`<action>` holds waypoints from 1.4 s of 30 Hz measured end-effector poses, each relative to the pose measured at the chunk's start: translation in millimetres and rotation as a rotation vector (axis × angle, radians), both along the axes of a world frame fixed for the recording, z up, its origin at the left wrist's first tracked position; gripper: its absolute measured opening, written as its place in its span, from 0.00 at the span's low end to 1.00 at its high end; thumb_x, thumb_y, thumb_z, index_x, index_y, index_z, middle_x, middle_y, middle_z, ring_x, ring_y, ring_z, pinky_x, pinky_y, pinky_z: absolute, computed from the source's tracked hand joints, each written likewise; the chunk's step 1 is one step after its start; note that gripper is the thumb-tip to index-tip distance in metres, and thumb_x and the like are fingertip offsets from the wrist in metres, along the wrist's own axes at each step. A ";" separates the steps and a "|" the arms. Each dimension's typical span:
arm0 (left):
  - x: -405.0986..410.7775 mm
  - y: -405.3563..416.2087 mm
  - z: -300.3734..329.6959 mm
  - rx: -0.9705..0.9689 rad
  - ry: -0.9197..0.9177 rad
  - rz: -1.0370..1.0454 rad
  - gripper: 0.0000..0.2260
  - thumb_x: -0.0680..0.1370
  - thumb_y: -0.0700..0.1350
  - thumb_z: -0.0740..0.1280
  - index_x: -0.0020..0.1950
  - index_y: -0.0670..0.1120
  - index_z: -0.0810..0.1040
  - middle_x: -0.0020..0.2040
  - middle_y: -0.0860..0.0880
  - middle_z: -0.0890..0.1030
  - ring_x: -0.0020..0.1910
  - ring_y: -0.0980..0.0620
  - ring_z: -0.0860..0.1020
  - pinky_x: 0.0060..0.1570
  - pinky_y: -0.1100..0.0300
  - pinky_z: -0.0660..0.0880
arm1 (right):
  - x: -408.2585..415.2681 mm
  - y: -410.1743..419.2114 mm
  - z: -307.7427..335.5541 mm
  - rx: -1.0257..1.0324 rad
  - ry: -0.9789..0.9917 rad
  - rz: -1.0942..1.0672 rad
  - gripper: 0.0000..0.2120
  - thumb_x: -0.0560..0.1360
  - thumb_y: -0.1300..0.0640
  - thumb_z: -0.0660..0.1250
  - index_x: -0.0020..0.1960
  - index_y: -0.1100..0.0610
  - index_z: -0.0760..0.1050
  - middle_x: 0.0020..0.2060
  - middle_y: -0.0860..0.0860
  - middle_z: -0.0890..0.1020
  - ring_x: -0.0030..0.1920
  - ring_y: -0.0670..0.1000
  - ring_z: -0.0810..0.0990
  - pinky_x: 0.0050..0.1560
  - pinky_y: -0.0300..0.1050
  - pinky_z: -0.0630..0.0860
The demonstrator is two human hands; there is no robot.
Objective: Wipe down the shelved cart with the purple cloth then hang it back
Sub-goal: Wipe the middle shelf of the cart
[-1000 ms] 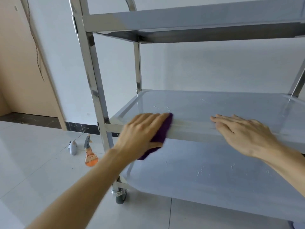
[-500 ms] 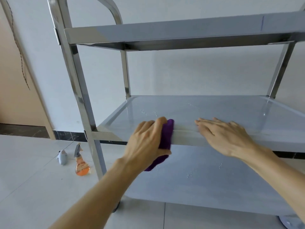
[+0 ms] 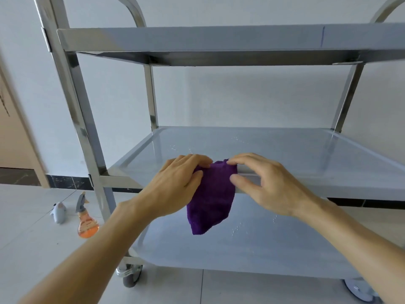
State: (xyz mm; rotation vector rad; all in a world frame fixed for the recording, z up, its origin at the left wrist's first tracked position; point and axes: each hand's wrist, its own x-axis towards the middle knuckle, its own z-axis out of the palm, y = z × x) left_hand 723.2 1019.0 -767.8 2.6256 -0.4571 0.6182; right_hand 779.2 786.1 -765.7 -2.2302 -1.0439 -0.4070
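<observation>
— Where's the cloth (image 3: 210, 195) right now?

— Draped over the front edge of the cart's (image 3: 306, 154) middle shelf, hanging down in front of the bottom shelf, right between the 2 hands.

— Both hands on it?

— Yes. The left hand (image 3: 175, 185) grips its upper left corner, fingers curled over the top. The right hand (image 3: 266, 183) pinches the upper right edge, thumb against the front of the cloth.

— Anything else around?

— A spray bottle (image 3: 86, 218) with orange liquid on the floor to the left, and a small grey thing (image 3: 58, 212) beside it.
</observation>
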 end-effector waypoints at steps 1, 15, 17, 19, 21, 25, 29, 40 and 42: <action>0.2 1.5 1.4 -0.086 0.020 -0.012 0.15 0.82 0.40 0.54 0.64 0.55 0.68 0.59 0.62 0.79 0.52 0.63 0.74 0.56 0.68 0.68 | -3.8 4.5 -0.8 -0.034 -0.011 0.015 0.18 0.77 0.41 0.63 0.64 0.45 0.74 0.59 0.37 0.77 0.61 0.39 0.74 0.61 0.36 0.70; -0.9 25.8 -30.9 -0.122 -0.162 0.323 0.11 0.83 0.50 0.53 0.60 0.57 0.73 0.51 0.62 0.78 0.50 0.51 0.78 0.48 0.55 0.71 | -20.5 88.2 -13.3 -0.544 -0.424 -0.279 0.43 0.71 0.31 0.65 0.74 0.56 0.59 0.65 0.57 0.73 0.63 0.60 0.72 0.69 0.56 0.63; -2.3 22.9 -33.3 -0.082 -0.256 0.336 0.12 0.84 0.50 0.53 0.56 0.55 0.76 0.47 0.62 0.77 0.48 0.52 0.76 0.48 0.58 0.67 | -14.4 80.9 -11.3 -0.513 -0.438 -0.259 0.38 0.71 0.34 0.67 0.73 0.53 0.62 0.64 0.53 0.75 0.63 0.57 0.74 0.67 0.53 0.65; -2.7 22.6 -35.9 0.004 -0.340 0.292 0.13 0.83 0.50 0.55 0.54 0.51 0.79 0.48 0.58 0.79 0.47 0.52 0.77 0.50 0.58 0.69 | -9.3 60.6 -10.7 -0.483 -0.434 -0.238 0.36 0.70 0.36 0.69 0.72 0.50 0.64 0.63 0.49 0.76 0.62 0.55 0.75 0.65 0.49 0.67; -2.3 24.3 -39.6 0.066 -0.398 0.253 0.12 0.82 0.49 0.58 0.53 0.48 0.80 0.50 0.55 0.81 0.48 0.51 0.79 0.54 0.56 0.72 | -4.5 28.8 -10.5 -0.469 -0.443 -0.239 0.36 0.68 0.36 0.70 0.71 0.49 0.67 0.62 0.46 0.77 0.61 0.53 0.77 0.64 0.48 0.70; -1.2 22.5 -42.1 0.077 -0.430 0.265 0.11 0.82 0.48 0.59 0.52 0.47 0.80 0.49 0.55 0.81 0.48 0.51 0.80 0.55 0.55 0.72 | 6.7 -46.6 -16.2 -0.424 -0.549 -0.288 0.35 0.67 0.38 0.74 0.69 0.52 0.73 0.61 0.47 0.80 0.58 0.54 0.79 0.61 0.49 0.74; -2.6 17.5 -40.7 0.059 -0.411 0.297 0.11 0.82 0.47 0.58 0.51 0.48 0.79 0.46 0.55 0.80 0.47 0.50 0.79 0.55 0.56 0.70 | 9.4 -61.5 -27.0 -0.354 -0.667 -0.377 0.33 0.65 0.43 0.78 0.65 0.57 0.77 0.58 0.51 0.81 0.55 0.56 0.80 0.58 0.52 0.75; -8.0 19.1 -38.2 0.119 -0.362 0.291 0.12 0.83 0.48 0.56 0.55 0.47 0.79 0.48 0.54 0.80 0.47 0.51 0.78 0.57 0.57 0.69 | -3.0 75.6 -20.4 -0.438 -0.569 -0.212 0.30 0.73 0.42 0.67 0.70 0.54 0.67 0.62 0.50 0.77 0.59 0.56 0.76 0.62 0.53 0.68; -7.7 20.2 -38.9 0.124 -0.362 0.283 0.13 0.83 0.49 0.56 0.56 0.46 0.79 0.49 0.53 0.81 0.48 0.50 0.79 0.57 0.55 0.71 | 2.4 47.9 -17.8 -0.405 -0.605 -0.182 0.31 0.69 0.43 0.71 0.69 0.53 0.71 0.60 0.49 0.79 0.57 0.55 0.79 0.60 0.52 0.72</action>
